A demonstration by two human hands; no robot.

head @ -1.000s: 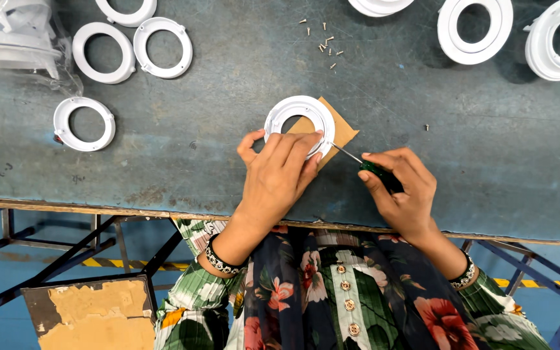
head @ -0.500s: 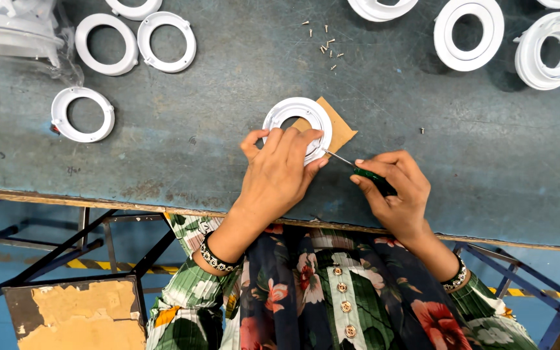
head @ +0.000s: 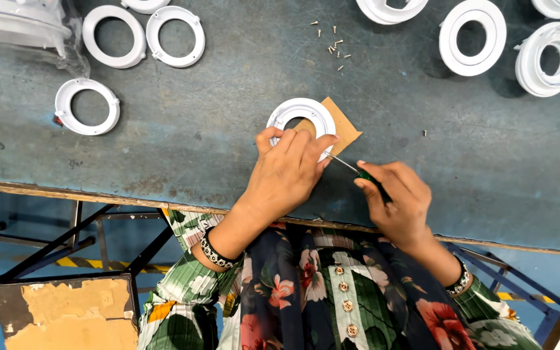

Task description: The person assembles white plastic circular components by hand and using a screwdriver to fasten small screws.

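Observation:
A white plastic ring lies on a brown cardboard piece on the grey-blue workbench. My left hand rests on the ring's near edge and holds it down. My right hand grips a green-handled screwdriver, whose thin shaft points at the ring's right rim under my left fingers. The tip itself is hidden by my left hand.
Several small screws lie scattered behind the ring. More white rings sit at the back left, at the left and at the back right. The bench's front edge runs just before my body.
Both hands stay on the ring and the screwdriver. The view has shifted slightly; the hands and ring have barely moved.

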